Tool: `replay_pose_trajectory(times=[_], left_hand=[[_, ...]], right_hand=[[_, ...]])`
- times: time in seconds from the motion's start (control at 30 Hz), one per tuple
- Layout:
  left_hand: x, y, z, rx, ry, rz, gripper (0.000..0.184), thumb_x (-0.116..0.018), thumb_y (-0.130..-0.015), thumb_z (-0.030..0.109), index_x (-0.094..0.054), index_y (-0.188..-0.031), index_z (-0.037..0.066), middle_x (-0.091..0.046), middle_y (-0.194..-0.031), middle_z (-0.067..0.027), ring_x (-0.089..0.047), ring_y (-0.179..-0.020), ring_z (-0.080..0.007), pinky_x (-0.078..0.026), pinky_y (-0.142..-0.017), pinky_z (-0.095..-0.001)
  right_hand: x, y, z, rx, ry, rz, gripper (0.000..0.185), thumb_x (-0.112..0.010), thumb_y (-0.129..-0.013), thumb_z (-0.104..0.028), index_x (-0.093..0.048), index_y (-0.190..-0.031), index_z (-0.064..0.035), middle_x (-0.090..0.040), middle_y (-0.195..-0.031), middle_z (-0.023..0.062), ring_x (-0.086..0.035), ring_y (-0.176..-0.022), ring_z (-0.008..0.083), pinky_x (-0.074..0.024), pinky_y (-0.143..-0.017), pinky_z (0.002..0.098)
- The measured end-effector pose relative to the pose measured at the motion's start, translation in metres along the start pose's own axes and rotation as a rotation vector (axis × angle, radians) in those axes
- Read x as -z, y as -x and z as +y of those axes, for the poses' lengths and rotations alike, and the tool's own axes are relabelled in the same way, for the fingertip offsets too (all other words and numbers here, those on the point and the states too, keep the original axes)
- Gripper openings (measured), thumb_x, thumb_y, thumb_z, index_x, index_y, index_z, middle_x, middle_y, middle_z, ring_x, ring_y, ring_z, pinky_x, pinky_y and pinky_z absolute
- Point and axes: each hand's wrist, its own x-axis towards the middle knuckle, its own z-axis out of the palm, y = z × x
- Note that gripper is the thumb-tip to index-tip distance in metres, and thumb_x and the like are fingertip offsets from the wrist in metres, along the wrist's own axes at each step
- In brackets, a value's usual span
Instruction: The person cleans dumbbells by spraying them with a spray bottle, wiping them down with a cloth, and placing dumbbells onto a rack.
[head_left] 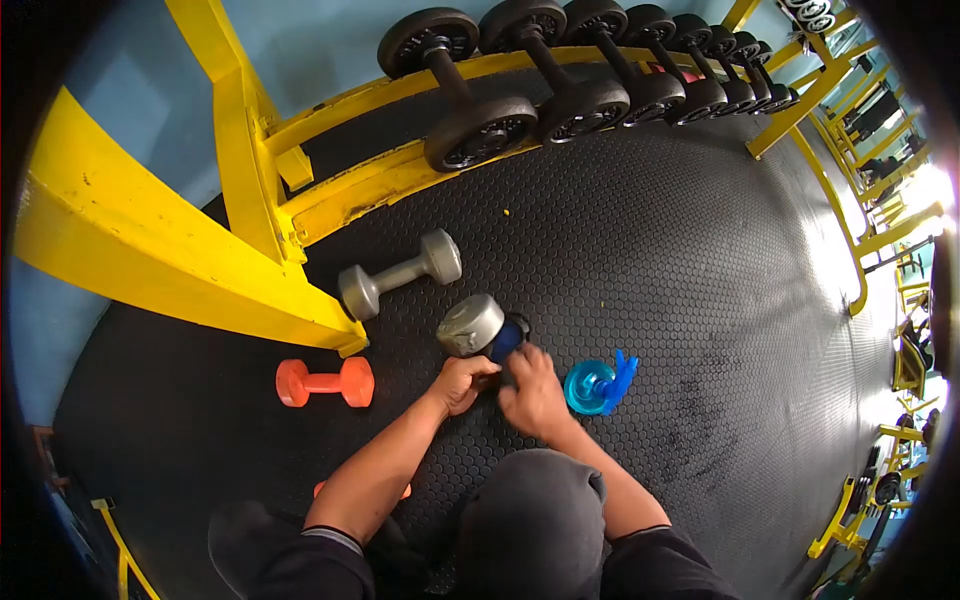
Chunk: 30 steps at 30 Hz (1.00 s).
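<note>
A silver dumbbell [471, 324] is tilted up off the black floor in front of me, one head showing and the rest mostly behind my hands. My left hand [463, 386] is closed around it just below that head, thumb pointing right. Curled and slightly blurred, my right hand [534, 392] presses against a dark blue cloth [508, 341] beside the dumbbell. Its fingertips are partly hidden. Just right of that hand is a clear blue spray bottle [588, 386] with a blue trigger head.
Another silver dumbbell [400, 273] and an orange dumbbell [325, 383] lie to the left. A yellow rack [180, 245] rises close by, carrying a row of black dumbbells [482, 135]. More orange shows partly under my left forearm. Yellow gym frames [835, 220] stand far right.
</note>
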Motion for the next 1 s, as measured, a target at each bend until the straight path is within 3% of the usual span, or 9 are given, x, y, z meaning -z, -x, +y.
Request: replay_pose_trajectory(times=[0.17,0.3,0.37,0.43,0.5,0.6,0.7,0.87,1.0], left_hand=[[-0.017,0.014,-0.002,0.116,0.209,0.07,0.033,-0.057,-0.083,0.023,-0.059,-0.113,0.009,-0.063,-0.107,-0.0064,-0.059,-0.098,-0.0228,-0.045,-0.086,-0.0421],[-0.005,0.019,0.003,0.341,-0.13,0.102,0.035,-0.057,-0.085,0.029,-0.06,-0.112,0.007,-0.063,-0.109,-0.0097,-0.06,-0.101,-0.0236,-0.047,-0.092,-0.0394],[-0.013,0.017,0.043,0.668,-0.76,-0.067,0.035,-0.064,-0.083,0.029,-0.063,-0.107,0.004,-0.067,-0.101,-0.011,-0.066,-0.091,-0.0222,-0.053,-0.081,-0.0362],[-0.032,0.013,0.084,0.604,-1.241,-0.135,0.029,-0.067,-0.08,0.02,-0.064,-0.105,0.006,-0.068,-0.098,-0.0068,-0.066,-0.081,-0.0188,-0.054,-0.071,-0.0313],[-0.046,0.023,0.099,-0.111,-1.644,0.209,0.047,-0.07,-0.079,0.022,-0.058,-0.122,0.009,-0.066,-0.107,-0.0087,-0.065,-0.091,-0.0212,-0.053,-0.081,-0.0326],[0.022,0.005,0.063,-0.533,-1.586,0.036,0.06,-0.072,-0.081,0.024,-0.049,-0.135,0.014,-0.061,-0.119,-0.0104,-0.058,-0.109,-0.0217,-0.046,-0.093,-0.0304],[0.035,0.012,0.056,-0.175,-0.974,-0.004,0.07,-0.076,-0.077,0.027,-0.045,-0.139,0.014,-0.058,-0.124,-0.0165,-0.057,-0.111,-0.0268,-0.043,-0.098,-0.0338],[0.019,0.012,0.055,-0.228,-1.289,0.12,0.071,-0.061,-0.083,0.052,-0.045,-0.137,0.01,-0.053,-0.131,-0.0196,-0.052,-0.121,-0.0313,-0.04,-0.101,-0.0352],[0.014,0.004,0.054,-0.191,-1.268,0.153,0.063,-0.063,-0.086,0.042,-0.046,-0.136,0.009,-0.054,-0.131,-0.018,-0.052,-0.12,-0.0266,-0.04,-0.099,-0.0339]], right_hand=[[0.007,-0.024,0.027,-0.159,-0.141,-0.491,0.088,-0.064,-0.066,-0.027,-0.029,-0.14,0.005,-0.044,-0.131,0.0309,-0.045,-0.119,0.0439,-0.0378,-0.101,0.0458],[0.001,-0.057,0.048,-0.273,-0.247,-0.923,0.105,-0.064,-0.067,-0.029,-0.006,-0.147,0.0055,-0.038,-0.139,0.0291,-0.036,-0.131,0.0421,-0.0333,-0.107,0.0419],[-0.012,-0.05,0.044,-0.291,-0.109,-0.907,0.101,-0.065,-0.068,-0.029,-0.01,-0.146,0.0051,-0.037,-0.141,0.0274,-0.037,-0.132,0.039,-0.034,-0.107,0.0413],[-0.009,-0.04,0.028,-0.286,0.003,-0.693,0.096,-0.066,-0.07,-0.027,-0.016,-0.145,0.0049,-0.039,-0.14,0.0267,-0.04,-0.129,0.0387,-0.0362,-0.106,0.0412],[-0.006,-0.026,0.008,-0.276,0.014,-0.641,0.09,-0.067,-0.07,-0.027,-0.024,-0.143,0.0052,-0.042,-0.136,0.026,-0.043,-0.126,0.0394,-0.04,-0.102,0.0412],[-0.017,0.004,-0.019,0.042,0.441,-0.274,0.088,-0.069,-0.068,-0.036,-0.035,-0.137,0.0065,-0.04,-0.136,0.025,-0.041,-0.125,0.0387,-0.0401,-0.099,0.0436],[-0.012,0.028,-0.043,0.23,0.521,-0.31,0.089,-0.066,-0.066,-0.038,-0.035,-0.137,0.0067,-0.036,-0.139,0.0273,-0.039,-0.125,0.0383,-0.036,-0.102,0.0484],[-0.037,0.046,-0.019,0.708,0.95,-0.689,0.039,-0.049,-0.079,-0.025,-0.067,-0.109,-0.0069,-0.058,-0.125,0.0092,-0.044,-0.122,0.0282,-0.0278,-0.107,0.0429],[-0.036,0.03,-0.014,0.358,0.388,-0.232,0.03,-0.057,-0.073,-0.02,-0.063,-0.098,-0.0048,-0.057,-0.116,0.0121,-0.048,-0.115,0.0325,-0.0383,-0.096,0.0423]])
